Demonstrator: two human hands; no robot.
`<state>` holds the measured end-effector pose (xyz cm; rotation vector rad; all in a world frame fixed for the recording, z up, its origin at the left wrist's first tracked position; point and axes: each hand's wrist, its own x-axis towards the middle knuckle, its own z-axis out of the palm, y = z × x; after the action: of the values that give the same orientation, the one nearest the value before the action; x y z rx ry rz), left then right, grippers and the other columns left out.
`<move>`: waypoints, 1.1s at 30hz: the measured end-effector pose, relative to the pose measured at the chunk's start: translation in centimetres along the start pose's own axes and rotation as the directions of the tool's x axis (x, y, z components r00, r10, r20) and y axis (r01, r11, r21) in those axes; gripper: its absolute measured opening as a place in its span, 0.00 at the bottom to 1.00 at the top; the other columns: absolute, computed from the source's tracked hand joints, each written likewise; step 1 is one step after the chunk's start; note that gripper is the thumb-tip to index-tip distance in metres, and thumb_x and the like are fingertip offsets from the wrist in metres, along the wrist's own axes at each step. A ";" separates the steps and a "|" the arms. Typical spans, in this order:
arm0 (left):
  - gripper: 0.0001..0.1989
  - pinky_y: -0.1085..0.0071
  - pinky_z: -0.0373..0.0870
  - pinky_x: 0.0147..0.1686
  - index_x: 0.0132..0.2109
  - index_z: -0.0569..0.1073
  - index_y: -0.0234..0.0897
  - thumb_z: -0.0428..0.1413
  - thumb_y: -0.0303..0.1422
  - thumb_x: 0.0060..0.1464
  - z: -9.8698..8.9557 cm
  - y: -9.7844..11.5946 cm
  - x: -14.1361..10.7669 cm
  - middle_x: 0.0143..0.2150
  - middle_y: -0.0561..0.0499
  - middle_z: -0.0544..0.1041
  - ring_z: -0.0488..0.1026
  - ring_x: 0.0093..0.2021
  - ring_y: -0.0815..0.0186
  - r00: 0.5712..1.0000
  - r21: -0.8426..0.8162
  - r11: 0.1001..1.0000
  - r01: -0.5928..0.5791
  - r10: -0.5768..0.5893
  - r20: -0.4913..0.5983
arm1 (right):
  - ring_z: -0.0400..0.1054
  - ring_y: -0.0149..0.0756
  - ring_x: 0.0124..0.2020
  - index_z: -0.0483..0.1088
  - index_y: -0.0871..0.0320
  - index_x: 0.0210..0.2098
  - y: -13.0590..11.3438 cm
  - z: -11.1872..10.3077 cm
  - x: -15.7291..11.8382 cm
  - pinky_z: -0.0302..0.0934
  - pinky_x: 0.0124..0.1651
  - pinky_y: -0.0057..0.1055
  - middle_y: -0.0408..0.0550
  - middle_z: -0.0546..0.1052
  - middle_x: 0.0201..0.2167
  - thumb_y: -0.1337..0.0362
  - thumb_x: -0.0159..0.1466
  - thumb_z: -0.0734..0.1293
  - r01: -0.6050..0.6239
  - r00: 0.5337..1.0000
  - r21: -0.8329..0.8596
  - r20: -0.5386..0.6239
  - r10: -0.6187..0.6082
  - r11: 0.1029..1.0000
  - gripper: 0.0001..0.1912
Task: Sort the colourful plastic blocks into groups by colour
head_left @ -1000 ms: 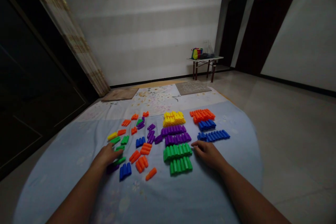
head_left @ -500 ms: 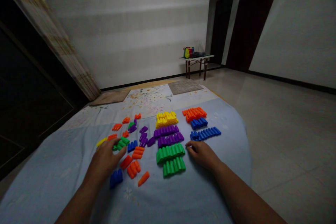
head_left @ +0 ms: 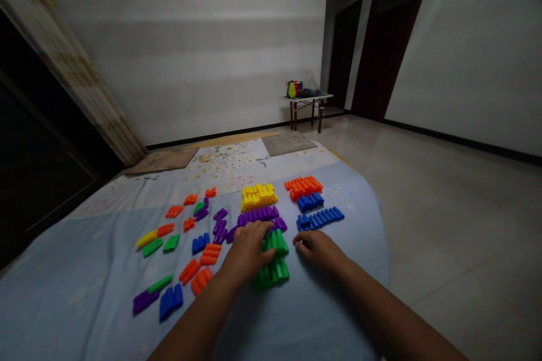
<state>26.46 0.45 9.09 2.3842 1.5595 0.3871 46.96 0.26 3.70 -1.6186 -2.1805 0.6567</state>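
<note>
My left hand reaches over the rows of green bullet-shaped plastic pieces, fingers and thumb bent around green at the row's left end. Its fingers partly cover the purple row behind. To the right, my right hand rests on the cloth, fingers curled in and nothing visible in them, just in front of the blue row. Yellow pieces lie stacked behind the purple ones. At the back right is an orange group, with a short blue row before it.
Loose orange pieces, green pieces, blue pieces and purple pieces lie scattered on the left of the blue tablecloth. Two mats, one brown and one grey, lie farther back. A small table stands by the wall.
My left hand has moved right, from the scattered green pieces to the green rows. Fewer green pieces lie where it was. My right hand stays beside the rows; the view has shifted slightly.
</note>
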 end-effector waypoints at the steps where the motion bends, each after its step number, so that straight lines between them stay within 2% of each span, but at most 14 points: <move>1: 0.25 0.58 0.56 0.51 0.52 0.66 0.43 0.56 0.33 0.44 0.3 -0.1 0.1 0.51 0.48 0.71 0.65 0.52 0.57 1.000 0.013 1.000 0.001 -0.001 0.008 | 0.70 0.36 0.39 0.73 0.54 0.40 0.1 0.2 0.0 0.57 0.40 0.27 0.47 0.78 0.37 0.63 0.61 0.59 0.003 1.000 0.001 -0.022 -0.003 1.000 0.14; 4: 0.26 0.56 0.55 0.51 0.53 0.66 0.43 0.57 0.35 0.44 0.8 -0.5 0.4 0.51 0.46 0.71 0.64 0.52 0.54 0.999 0.043 0.999 0.012 -0.013 0.032 | 0.71 0.36 0.37 0.73 0.52 0.40 0.1 0.6 -0.1 0.57 0.39 0.27 0.46 0.78 0.36 0.63 0.61 0.58 -0.004 0.997 -0.010 -0.082 0.003 1.000 0.14; 12: 0.26 0.51 0.52 0.53 0.51 0.68 0.43 0.59 0.38 0.42 1.6 -1.1 0.4 0.51 0.45 0.72 0.64 0.53 0.51 0.999 0.031 0.999 0.030 -0.030 0.011 | 0.71 0.35 0.37 0.73 0.52 0.39 0.1 0.8 -0.2 0.58 0.39 0.27 0.45 0.78 0.36 0.63 0.61 0.57 0.002 0.993 0.004 -0.116 -0.001 1.000 0.14; 15: 0.26 0.52 0.51 0.54 0.52 0.68 0.43 0.58 0.41 0.43 0.7 -1.3 -0.4 0.51 0.45 0.72 0.64 0.53 0.52 0.997 -0.022 0.998 0.057 -0.058 -0.056 | 0.71 0.35 0.37 0.73 0.53 0.39 0.4 1.0 -0.2 0.58 0.40 0.27 0.45 0.78 0.36 0.63 0.61 0.57 0.020 0.993 0.022 -0.116 -0.017 1.000 0.14; 18: 0.19 0.55 0.54 0.54 0.48 0.70 0.41 0.53 0.42 0.49 -0.8 -2.4 -1.9 0.48 0.46 0.74 0.67 0.50 0.57 0.974 -0.080 0.990 0.115 -0.129 -0.187 | 0.71 0.36 0.37 0.73 0.54 0.39 0.8 1.3 -0.2 0.59 0.41 0.28 0.46 0.78 0.36 0.61 0.61 0.57 0.021 0.995 0.030 -0.101 -0.018 0.999 0.15; 21: 0.16 0.59 0.59 0.52 0.44 0.72 0.39 0.48 0.42 0.53 -2.4 -5.1 -4.3 0.45 0.46 0.75 0.69 0.48 0.59 0.925 -0.127 0.968 0.216 -0.244 -0.291 | 0.71 0.38 0.37 0.73 0.54 0.40 1.2 1.5 -0.2 0.59 0.41 0.30 0.46 0.78 0.36 0.60 0.61 0.57 0.020 0.997 0.035 -0.079 -0.017 0.999 0.15; 23: 0.18 0.62 0.62 0.51 0.44 0.72 0.39 0.48 0.43 0.52 -3.2 -7.7 -6.1 0.46 0.47 0.75 0.69 0.48 0.60 0.891 -0.150 0.938 0.314 -0.345 -0.294 | 0.71 0.38 0.37 0.73 0.53 0.40 1.4 1.6 -0.1 0.60 0.40 0.31 0.46 0.78 0.36 0.60 0.61 0.56 0.029 0.997 0.039 -0.074 -0.026 0.999 0.16; 26: 0.21 0.61 0.62 0.51 0.47 0.71 0.38 0.48 0.43 0.49 -4.0 -12.3 -9.1 0.49 0.46 0.73 0.67 0.51 0.58 0.831 -0.113 0.867 0.486 -0.498 -0.247 | 0.71 0.39 0.37 0.73 0.52 0.40 1.6 1.8 0.1 0.60 0.40 0.31 0.46 0.78 0.36 0.59 0.60 0.57 0.036 0.996 0.040 -0.081 -0.033 0.999 0.16; 29: 0.23 0.62 0.61 0.52 0.48 0.71 0.38 0.50 0.42 0.45 -4.4 -16.4 -11.7 0.51 0.45 0.72 0.66 0.53 0.56 0.813 -0.100 0.825 0.555 -0.564 -0.145 | 0.72 0.39 0.36 0.73 0.52 0.40 1.7 1.9 0.2 0.61 0.40 0.32 0.46 0.79 0.36 0.59 0.60 0.57 0.036 0.996 0.037 -0.086 -0.033 0.999 0.16; 31: 0.25 0.64 0.62 0.50 0.48 0.71 0.37 0.52 0.42 0.42 -4.7 -18.3 -13.0 0.51 0.45 0.73 0.68 0.51 0.56 0.806 -0.122 0.808 0.576 -0.587 -0.078 | 0.72 0.39 0.36 0.73 0.52 0.40 1.6 1.9 0.2 0.61 0.40 0.31 0.46 0.79 0.35 0.59 0.60 0.57 0.034 0.996 0.041 -0.085 -0.030 0.999 0.16; 33: 0.27 0.65 0.64 0.47 0.48 0.71 0.37 0.54 0.43 0.39 -4.8 -19.2 -13.8 0.47 0.45 0.75 0.70 0.47 0.57 0.795 -0.153 0.789 0.594 -0.605 -0.034 | 0.72 0.39 0.36 0.73 0.52 0.40 1.6 1.8 0.2 0.61 0.40 0.31 0.46 0.78 0.35 0.59 0.60 0.57 0.031 0.996 0.048 -0.083 -0.027 0.998 0.16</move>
<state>3.13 -4.41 5.52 1.6528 2.1379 0.4296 47.20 0.52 1.29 -1.5580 -2.1095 0.6190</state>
